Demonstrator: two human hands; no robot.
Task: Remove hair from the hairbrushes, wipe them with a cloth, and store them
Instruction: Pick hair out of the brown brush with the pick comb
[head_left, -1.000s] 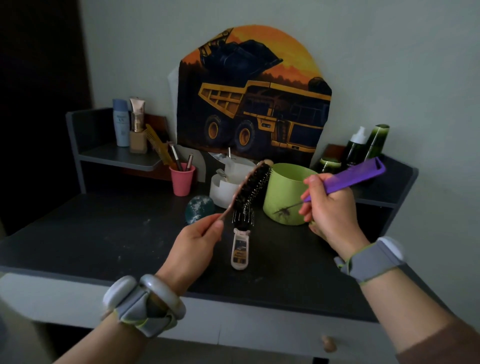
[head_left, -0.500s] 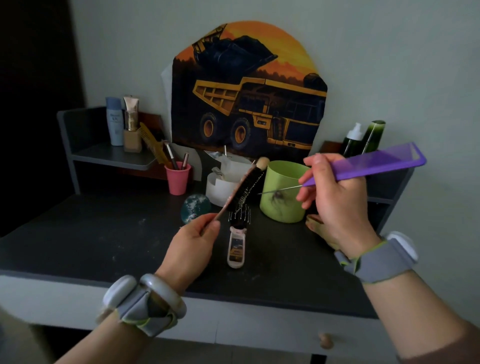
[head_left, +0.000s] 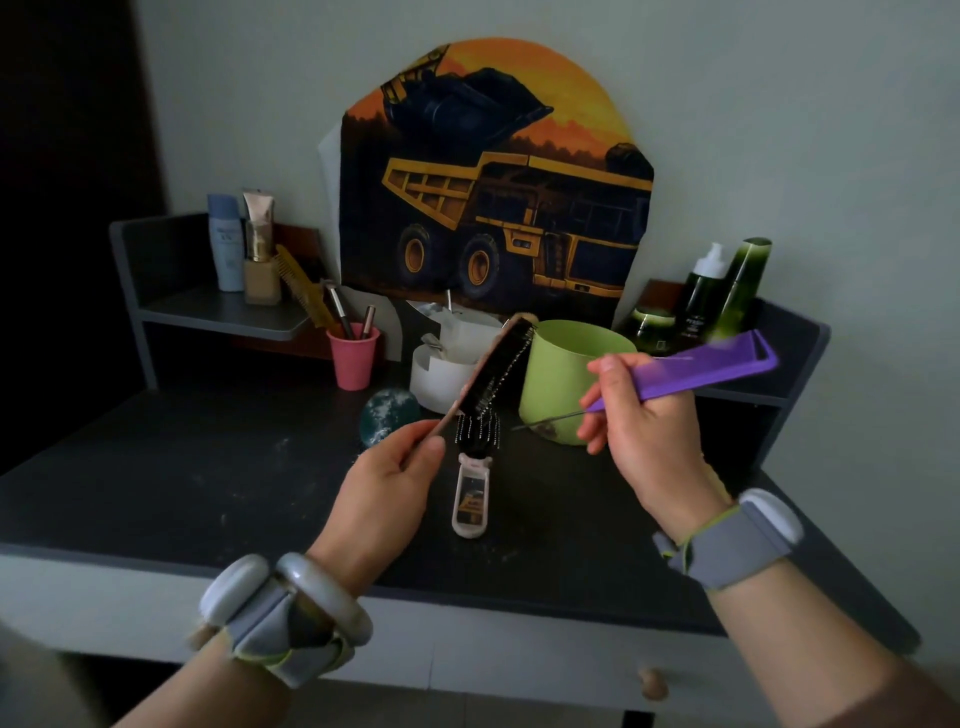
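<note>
Gripping hand, left: left hand holds the wooden hairbrush by its handle, bristles tilted rightward.
Right hand: pinches the purple tail comb, metal tip just right of the bristles.
Below the brush: second hairbrush lies on the desk.

Bare desktop left of second brush

Dim, soft light (darkest at left), edges bowed, slight blur.
</note>
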